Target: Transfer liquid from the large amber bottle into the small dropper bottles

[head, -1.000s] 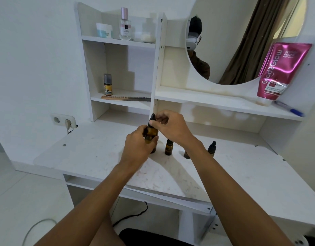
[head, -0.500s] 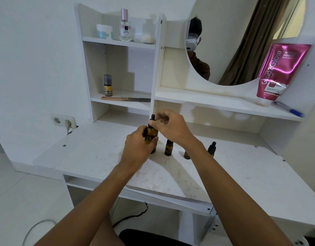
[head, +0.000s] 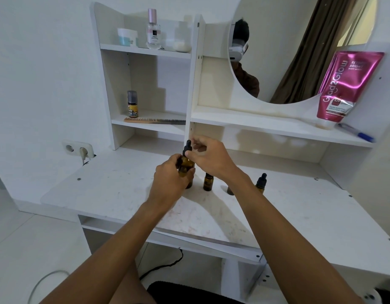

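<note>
Above the white desk, my left hand grips an amber bottle round its body. Its black dropper cap is pinched by the fingers of my right hand. An open small amber bottle stands on the desk just right of them. Farther right stands a small dropper bottle with its black cap on. Between those two, another small bottle is mostly hidden behind my right forearm. A further amber bottle shows partly behind my left hand.
Shelves rise at the back of the desk with a comb, a small yellow-labelled bottle, a perfume bottle and a jar. A pink tube and a pen rest on the right shelf under a round mirror. A wall socket is at left.
Both hands stay on the bottle and its cap; only small shifts of the right fingers at the cap show.
</note>
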